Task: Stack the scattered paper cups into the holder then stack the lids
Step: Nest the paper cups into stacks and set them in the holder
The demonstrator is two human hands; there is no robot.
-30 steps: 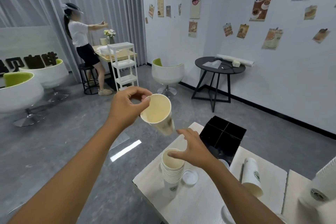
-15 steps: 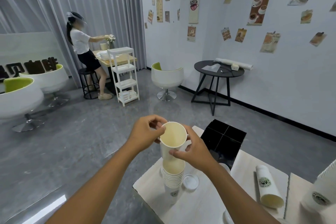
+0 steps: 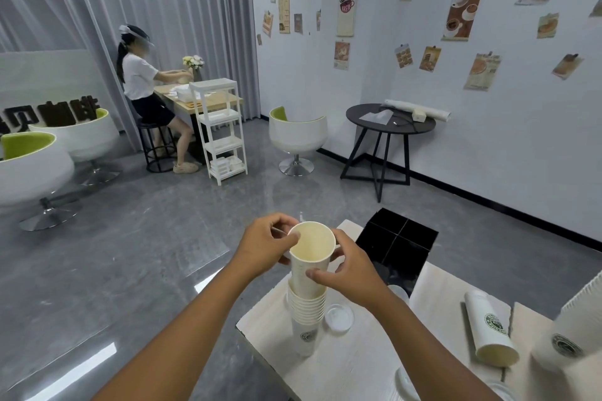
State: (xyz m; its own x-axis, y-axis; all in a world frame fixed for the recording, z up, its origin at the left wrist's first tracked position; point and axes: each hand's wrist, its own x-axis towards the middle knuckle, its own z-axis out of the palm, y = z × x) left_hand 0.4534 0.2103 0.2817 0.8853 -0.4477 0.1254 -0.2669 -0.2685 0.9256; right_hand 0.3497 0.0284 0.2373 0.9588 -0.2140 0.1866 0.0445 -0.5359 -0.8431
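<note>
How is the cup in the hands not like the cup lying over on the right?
The held cup stands upright, mouth up; the lying cup rests on its side, mouth toward the camera. The held cup is gripped by the left hand and right hand and sits partly in the stack; the lying cup is alone and untouched on the table. Both are white paper cups, cream inside.

Pale wood table point(image 3: 351, 365): cup stack point(image 3: 308, 316), lid point(image 3: 338, 317), fallen cup point(image 3: 490, 327), black holder point(image 3: 395, 246).
</note>
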